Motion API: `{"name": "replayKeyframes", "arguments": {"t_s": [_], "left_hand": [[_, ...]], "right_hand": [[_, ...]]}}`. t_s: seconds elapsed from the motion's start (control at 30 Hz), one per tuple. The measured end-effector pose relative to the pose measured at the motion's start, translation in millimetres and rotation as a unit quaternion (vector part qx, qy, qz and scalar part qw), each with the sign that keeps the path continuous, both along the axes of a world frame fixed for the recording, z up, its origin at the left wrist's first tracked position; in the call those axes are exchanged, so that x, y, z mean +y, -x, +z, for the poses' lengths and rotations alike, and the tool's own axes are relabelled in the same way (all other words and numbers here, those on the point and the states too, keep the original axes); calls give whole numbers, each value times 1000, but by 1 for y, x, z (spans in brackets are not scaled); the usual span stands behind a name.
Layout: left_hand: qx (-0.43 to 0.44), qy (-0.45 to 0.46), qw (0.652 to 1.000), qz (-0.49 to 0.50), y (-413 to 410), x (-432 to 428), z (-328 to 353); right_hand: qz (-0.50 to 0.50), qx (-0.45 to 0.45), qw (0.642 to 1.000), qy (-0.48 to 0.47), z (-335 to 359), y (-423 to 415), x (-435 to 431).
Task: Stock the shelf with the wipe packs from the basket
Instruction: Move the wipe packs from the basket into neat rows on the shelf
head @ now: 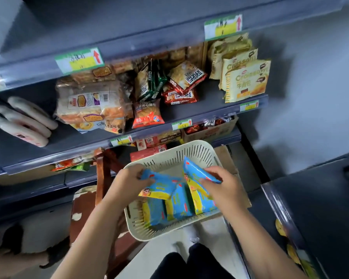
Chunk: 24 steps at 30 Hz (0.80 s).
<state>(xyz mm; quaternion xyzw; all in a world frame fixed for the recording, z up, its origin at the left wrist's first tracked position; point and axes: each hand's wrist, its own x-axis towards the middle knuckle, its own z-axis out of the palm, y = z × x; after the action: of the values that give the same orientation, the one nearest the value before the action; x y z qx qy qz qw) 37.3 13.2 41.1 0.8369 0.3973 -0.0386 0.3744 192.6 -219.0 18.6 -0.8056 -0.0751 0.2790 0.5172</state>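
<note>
Now two hands (129, 182) (224, 186) grip two wipe packs (161, 186) (195, 170).

Grey shelf (189, 111) is pretty loaded: white packs (22, 121) lying far left, bread bags (89, 101) piled beside them, a red snack pack (147, 114) up front, croissant bags (246, 81) at the right end (standing, labels out).

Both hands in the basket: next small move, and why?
Probably lift both packs clear of the basket: the left hand grips the flat wipe pack, the right hand grips the tilted wipe pack, both inside its rim.
</note>
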Motion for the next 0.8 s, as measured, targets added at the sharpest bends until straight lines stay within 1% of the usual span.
{"name": "replayKeyframes", "arguments": {"t_s": [0.1,0.2,0.27,0.33,0.4,0.5,0.6,0.73,0.8], "left_hand": [[-67,15,997,32,-10,2,46],[-149,24,988,31,-18,-6,88],[-190,35,981,13,-21,-14,111],[-228,45,972,-7,-22,-24,132],[-261,60,963,-33,-21,-35,150],[-300,85,947,-81,-19,-57,172],[-312,148,929,-136,-20,-81,181],[-324,188,903,-210,-29,-115,188],[-333,198,885,-259,-30,-145,198]], "right_hand": [[-102,28,987,-122,41,-8,-7],[-205,47,947,-242,83,-9,-12],[-253,55,921,-292,112,-5,-18],[-278,36,904,-322,137,2,-27],[-278,2,900,-337,161,12,-37],[-256,-46,905,-336,190,33,-59],[-264,-104,903,-322,214,55,-85],[-295,-177,886,-311,246,91,-131],[-318,-205,874,-305,260,110,-158]]}}
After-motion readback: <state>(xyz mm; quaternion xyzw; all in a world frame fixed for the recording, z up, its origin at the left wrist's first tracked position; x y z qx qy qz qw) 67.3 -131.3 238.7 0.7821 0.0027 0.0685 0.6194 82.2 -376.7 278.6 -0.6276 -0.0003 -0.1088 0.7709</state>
